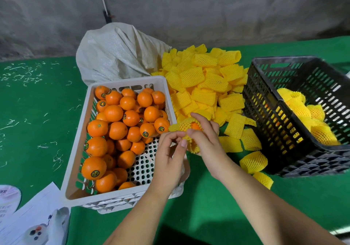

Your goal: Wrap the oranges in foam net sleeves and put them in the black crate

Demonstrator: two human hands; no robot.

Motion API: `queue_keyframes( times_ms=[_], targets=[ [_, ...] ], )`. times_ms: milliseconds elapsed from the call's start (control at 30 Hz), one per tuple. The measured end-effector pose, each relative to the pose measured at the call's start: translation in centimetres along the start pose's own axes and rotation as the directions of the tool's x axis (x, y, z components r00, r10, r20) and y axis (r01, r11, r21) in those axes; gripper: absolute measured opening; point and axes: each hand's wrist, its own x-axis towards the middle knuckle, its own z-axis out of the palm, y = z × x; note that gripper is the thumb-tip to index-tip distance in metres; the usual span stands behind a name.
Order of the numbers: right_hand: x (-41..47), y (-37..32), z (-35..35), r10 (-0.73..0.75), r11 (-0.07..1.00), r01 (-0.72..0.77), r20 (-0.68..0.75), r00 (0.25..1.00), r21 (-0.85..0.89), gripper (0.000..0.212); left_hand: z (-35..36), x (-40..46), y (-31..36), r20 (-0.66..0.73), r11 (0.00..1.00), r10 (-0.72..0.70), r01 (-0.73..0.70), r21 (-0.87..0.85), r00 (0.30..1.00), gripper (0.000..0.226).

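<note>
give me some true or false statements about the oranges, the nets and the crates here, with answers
1. The white crate holds bare oranges. True.
2. The black crate is empty. False: wrapped oranges already lie in it.
3. Both the left hand and the right hand are on an orange partly covered by a yellow net. True.
4. The loose nets are piled left of the white crate. False: they lie between the two crates.
5. A pale sack sits behind the white crate. True.

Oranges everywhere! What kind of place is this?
Probably a fruit-packing workroom: a white crate full of stickered oranges, a heap of yellow foam net sleeves, and a black crate holding wrapped ones.
</note>
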Motion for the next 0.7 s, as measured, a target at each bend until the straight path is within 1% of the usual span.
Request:
queue_keyframes(
  times_ms=[33, 133, 233, 267, 333, 400, 433, 500, 567, 633, 667, 700],
  targets=[
    [0.2, -0.1, 0.0, -0.003, 1.0, 0.003, 0.001, 1.0, -0.02, 0.075, -0.2, -0.1, 0.0, 0.041, 0.998, -0.018, 0.021, -0.056, 0.999, 0.026],
    [0.6, 0.3, -0.5, -0.103, 0.963, 0.092, -0.03, 0.994, -0.252, 0.077, -0.4, -0.2, 0.3, 0.128, 0.956, -0.137, 0.165, -0.241, 0.982, 0.036],
    [1.1, 0.8, -1.7, -0.231, 0.908, 0.207, -0.022, 0.973, -0.364, 0.069, -0.4, 0.2, 0.2, 0.109, 0.931, -0.254, 0.273, -0.241, 0.961, 0.047],
    [1.3, 0.9, -2.4, -0.272, 0.885, 0.244, -0.015, 0.962, -0.396, 0.066, -0.3, 0.3, 0.0, 0.09, 0.927, -0.286, 0.299, -0.225, 0.954, 0.047],
    [1.8, 0.7, -4.0, -0.352, 0.843, 0.303, -0.03, 0.936, -0.445, 0.06, -0.1, 0.6, -0.7, 0.05, 0.93, -0.315, 0.319, -0.183, 0.948, 0.033],
    [2.7, 0.3, -6.4, -0.439, 0.788, 0.344, -0.075, 0.895, -0.511, 0.054, -0.2, 0.8, -1.4, 0.017, 0.927, -0.336, 0.334, -0.17, 0.942, 0.018],
    [3.3, 0.0, -7.9, -0.479, 0.749, 0.346, -0.101, 0.872, -0.565, 0.051, -0.3, 0.9, -1.7, 0.013, 0.924, -0.342, 0.339, -0.174, 0.94, 0.017],
    [4.8, -0.8, -11.5, -0.514, 0.677, 0.284, -0.16, 0.843, -0.679, 0.047, -0.4, 1.0, -2.1, 0.018, 0.926, -0.339, 0.337, -0.17, 0.94, 0.017],
    [6.6, -1.4, -16.0, -0.54, 0.59, 0.167, -0.232, 0.809, -0.79, 0.046, -0.3, 1.2, -2.3, 0.016, 0.93, -0.337, 0.336, -0.15, 0.941, 0.016],
    [7.8, -1.3, -21.1, -0.527, 0.504, -0.024, -0.329, 0.783, -0.864, 0.047, 0.1, 1.3, -2.4, 0.009, 0.936, -0.335, 0.333, -0.113, 0.942, 0.017],
    [8.1, -0.9, -23.6, -0.477, 0.473, -0.14, -0.387, 0.789, -0.87, 0.049, 0.2, 1.4, -2.4, 0.006, 0.94, -0.333, 0.332, -0.079, 0.943, 0.02],
    [8.1, -0.2, -25.8, -0.394, 0.446, -0.261, -0.449, 0.802, -0.856, 0.053, 0.3, 1.4, -2.4, 0.004, 0.942, -0.333, 0.332, -0.048, 0.943, 0.022]
  ],
)
